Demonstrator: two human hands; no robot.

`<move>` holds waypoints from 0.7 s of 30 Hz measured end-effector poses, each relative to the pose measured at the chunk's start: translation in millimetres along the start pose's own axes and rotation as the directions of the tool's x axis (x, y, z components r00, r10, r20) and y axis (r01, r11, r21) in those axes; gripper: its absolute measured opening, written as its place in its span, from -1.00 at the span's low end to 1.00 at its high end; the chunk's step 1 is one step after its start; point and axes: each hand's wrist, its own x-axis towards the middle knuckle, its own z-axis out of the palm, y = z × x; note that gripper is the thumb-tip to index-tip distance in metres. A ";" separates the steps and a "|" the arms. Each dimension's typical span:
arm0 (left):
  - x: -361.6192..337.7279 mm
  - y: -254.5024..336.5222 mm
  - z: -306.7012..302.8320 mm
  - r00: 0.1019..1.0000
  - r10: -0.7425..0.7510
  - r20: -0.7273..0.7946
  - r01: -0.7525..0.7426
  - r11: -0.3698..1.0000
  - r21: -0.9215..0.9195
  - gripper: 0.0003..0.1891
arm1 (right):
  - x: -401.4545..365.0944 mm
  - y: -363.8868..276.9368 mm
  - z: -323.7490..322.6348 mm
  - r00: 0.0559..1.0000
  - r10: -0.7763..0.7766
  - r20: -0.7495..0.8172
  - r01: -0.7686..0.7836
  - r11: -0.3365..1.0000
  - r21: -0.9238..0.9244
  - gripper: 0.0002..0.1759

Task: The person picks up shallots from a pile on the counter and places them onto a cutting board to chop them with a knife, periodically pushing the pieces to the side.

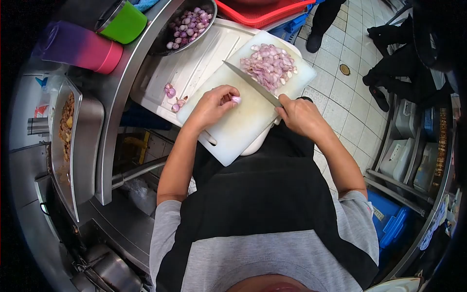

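Fingers curled, my left hand [212, 108] grips a small purple shallot [236, 99] above the white cutting board [228, 138]. My right hand [302, 116] is wrapped round the handle of a kitchen knife [258, 86], whose long blade points to the far left across the board. Just beyond the blade lies a heap of sliced shallots [270, 67] on the board's far part. A few loose shallots [170, 91] rest on the cream tray [158, 78] left of my left hand. At the far end of the tray, a metal bowl [212, 10] contains many whole shallots [190, 27].
A red basket [265, 18] stands beyond the board. Purple-pink [82, 48] and green [124, 23] containers are at the upper left, above a metal pan of brown food [87, 141]. Another person's dark-clothed legs [327, 19] and shelves with boxes [396, 158] are on the right.
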 end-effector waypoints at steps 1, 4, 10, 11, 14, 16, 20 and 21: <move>0.2 -0.9 2.6 0.998 0.045 -0.048 -0.045 0.999 0.001 -0.79 | -2.4 -3.3 2.4 1.000 0.004 0.004 -0.004 1.000 0.003 -0.71; 3.4 -13.6 9.1 0.970 0.179 -0.162 -0.173 0.984 0.050 -0.80 | -8.8 -10.7 7.5 0.998 -0.054 0.039 0.054 0.999 0.001 -0.72; -3.2 -7.6 31.8 0.885 0.231 -0.403 -0.184 0.971 0.153 -0.79 | -10.2 -8.4 19.3 0.993 -0.111 -0.046 0.110 0.994 -0.024 -0.73; -4.1 -4.4 34.2 0.876 0.198 -0.439 -0.148 0.978 0.147 -0.79 | -10.1 -8.2 18.6 0.993 -0.108 -0.044 0.107 0.994 -0.023 -0.73; -3.0 -4.6 39.1 0.864 0.198 -0.463 -0.144 0.978 0.149 -0.80 | -10.4 -9.0 14.0 0.990 -0.134 -0.039 0.132 0.991 -0.036 -0.74; -1.8 -3.4 35.7 0.877 0.163 -0.453 -0.141 0.987 0.081 -0.81 | -12.0 -8.3 10.3 0.986 -0.160 -0.053 0.157 0.986 -0.059 -0.74; 0.5 -8.6 32.4 0.883 0.147 -0.447 -0.151 0.988 0.027 -0.83 | -24.1 -12.3 -4.0 0.988 -0.153 -0.035 0.150 0.986 -0.075 -0.74; 0.9 -10.3 32.4 0.883 0.145 -0.446 -0.151 0.988 0.024 -0.83 | -26.5 -13.6 -6.0 0.991 -0.133 -0.022 0.131 0.989 -0.075 -0.74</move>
